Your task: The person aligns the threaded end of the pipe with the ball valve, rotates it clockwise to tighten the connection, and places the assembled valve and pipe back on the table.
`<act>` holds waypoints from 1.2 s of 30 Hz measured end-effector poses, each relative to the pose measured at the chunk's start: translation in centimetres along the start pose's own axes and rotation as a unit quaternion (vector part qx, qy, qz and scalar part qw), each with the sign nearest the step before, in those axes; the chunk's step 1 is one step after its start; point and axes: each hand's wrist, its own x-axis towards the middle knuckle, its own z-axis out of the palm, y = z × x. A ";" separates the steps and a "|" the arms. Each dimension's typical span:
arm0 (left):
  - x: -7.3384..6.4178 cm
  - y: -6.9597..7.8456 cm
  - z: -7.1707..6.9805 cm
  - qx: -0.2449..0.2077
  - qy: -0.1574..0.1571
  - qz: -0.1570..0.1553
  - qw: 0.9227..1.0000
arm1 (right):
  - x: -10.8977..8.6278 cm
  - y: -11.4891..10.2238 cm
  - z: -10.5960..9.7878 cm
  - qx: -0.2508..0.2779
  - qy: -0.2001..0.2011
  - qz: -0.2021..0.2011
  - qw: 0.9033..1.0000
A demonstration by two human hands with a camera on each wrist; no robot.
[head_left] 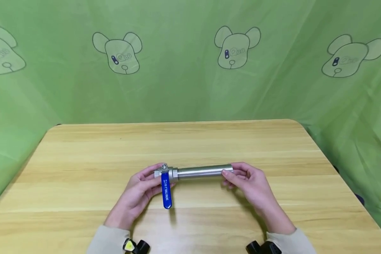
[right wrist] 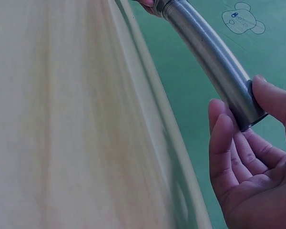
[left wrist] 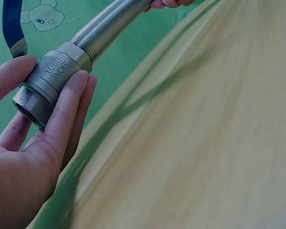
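Note:
A steel ball valve [left wrist: 57, 71] with a blue lever handle [head_left: 166, 190] is joined to a steel pipe [head_left: 204, 171], whose threads show at the valve's hex end in the left wrist view. My left hand [head_left: 139, 192] grips the valve body between thumb and fingers. At the pipe's far end, my right hand [head_left: 249, 180] pinches the tube between thumb and fingers. Pipe and valve are held roughly level above the table, and the lever points toward me. Raised lettering "1000 WOG" faces the left wrist camera. How deep the thread sits inside the valve is hidden.
The wooden table [head_left: 82, 151] spreads beneath both hands, with their shadows on it. Behind and at the sides hangs a green curtain [head_left: 177, 88] printed with bear heads. Black wrist cameras [head_left: 263, 247] sit at the sleeve cuffs.

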 end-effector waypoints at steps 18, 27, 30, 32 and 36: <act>0.1 0.1 -0.1 0.018 0.007 -0.002 1.000 | 0.0 -0.1 0.3 -0.009 -0.004 0.006 1.000; -0.1 0.3 0.1 0.023 0.005 0.002 1.000 | 0.0 -0.4 0.3 -0.006 -0.007 0.010 1.000; -0.1 0.5 0.1 0.024 0.006 0.008 1.000 | 0.1 -0.5 0.4 -0.003 -0.006 0.005 1.000; -0.2 0.5 0.2 0.024 0.006 0.009 1.000 | 0.1 -0.5 0.4 0.000 -0.006 0.007 1.000; -0.3 0.5 0.2 0.021 0.005 0.005 1.000 | 0.0 -0.4 0.4 0.002 -0.002 0.006 1.000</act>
